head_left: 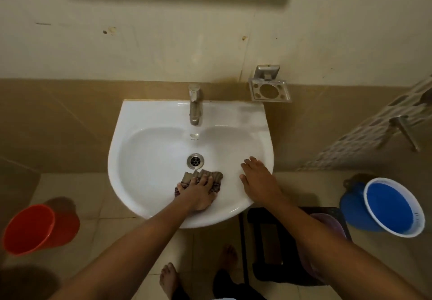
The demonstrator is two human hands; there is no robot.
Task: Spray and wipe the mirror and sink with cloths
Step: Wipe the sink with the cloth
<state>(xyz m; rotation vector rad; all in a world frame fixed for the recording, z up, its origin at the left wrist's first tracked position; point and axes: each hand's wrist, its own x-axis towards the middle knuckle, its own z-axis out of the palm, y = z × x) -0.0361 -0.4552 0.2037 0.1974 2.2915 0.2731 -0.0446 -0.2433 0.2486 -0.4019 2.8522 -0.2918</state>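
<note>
Sink: the white sink (149, 121) hangs on the wall below the tap (195, 103), with the drain (195, 160) at the middle of the bowl.
Cloth: a brownish patterned cloth (211, 176) lies bunched on the near slope of the bowl, just below the drain and apart from it.
Left hand: the left hand (197, 192) lies on top of the cloth, fingers spread and bent over its folds, pressing it to the sink.
Right hand: the right hand (257, 180) rests flat on the sink's right rim, fingers straight and relaxed, holding nothing.
Wall: a metal soap holder (270, 90) is fixed just right of the tap, above the sink's edge.
Floor: a red bucket (35, 227) stands to the left, a blue bucket (388, 207) to the right, and a dark stool (275, 241) sits beside the sink under the right forearm. Bare feet (168, 278) show at the bottom.
</note>
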